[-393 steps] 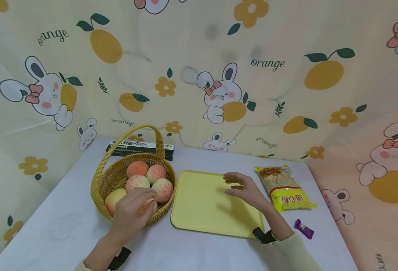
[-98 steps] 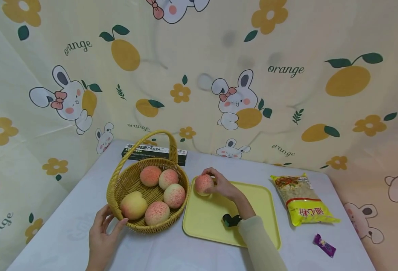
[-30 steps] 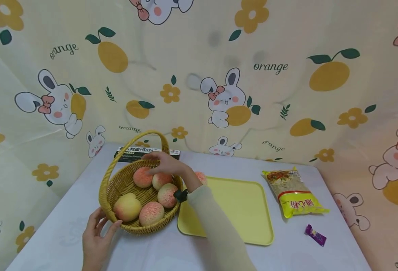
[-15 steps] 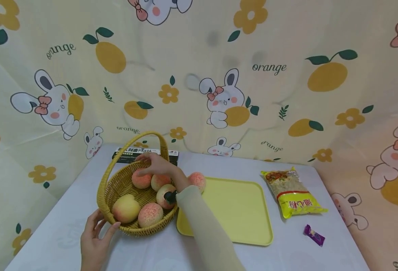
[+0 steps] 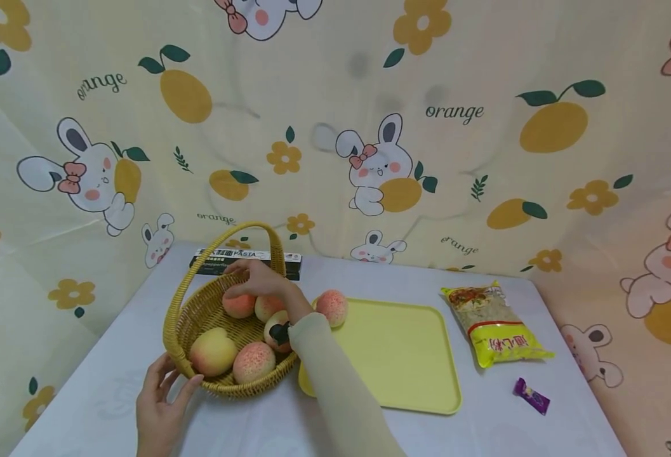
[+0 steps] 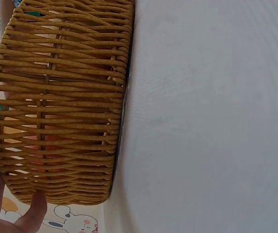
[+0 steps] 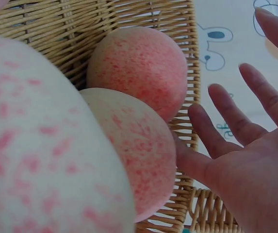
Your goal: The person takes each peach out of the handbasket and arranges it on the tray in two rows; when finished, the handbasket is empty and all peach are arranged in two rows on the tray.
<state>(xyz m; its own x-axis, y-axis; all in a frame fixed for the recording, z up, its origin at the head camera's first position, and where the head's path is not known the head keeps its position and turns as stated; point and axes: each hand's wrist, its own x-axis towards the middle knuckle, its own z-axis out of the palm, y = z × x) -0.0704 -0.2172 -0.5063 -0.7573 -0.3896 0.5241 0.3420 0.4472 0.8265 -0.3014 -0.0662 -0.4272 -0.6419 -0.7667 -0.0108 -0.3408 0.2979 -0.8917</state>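
A yellow wicker basket [image 5: 172,311] holds several peaches, among them a yellow one [image 5: 213,353], a speckled pink one [image 5: 254,362] and an orange-red one [image 5: 239,306]. My left hand [image 5: 160,406] grips the basket low at its near left, by the handle's foot; in the left wrist view the thumb [image 6: 36,208] presses the woven wall. My right hand [image 5: 258,279] reaches over the back of the basket, just above the orange-red peach. Its fingers are loosely spread around the far rim in the right wrist view, beside a speckled peach [image 7: 141,70], and hold nothing.
One peach [image 5: 332,308] sits on the far left corner of a yellow tray [image 5: 404,355] right of the basket. A black pasta box [image 5: 292,266] lies behind the basket. Farther right are a yellow food bag [image 5: 492,327] and a small purple-wrapped snack [image 5: 532,397].
One peach has gone from the basket to the tray, carried by my right hand. That hand then moved left over the basket; my left hand went from above the peaches to the basket's side.
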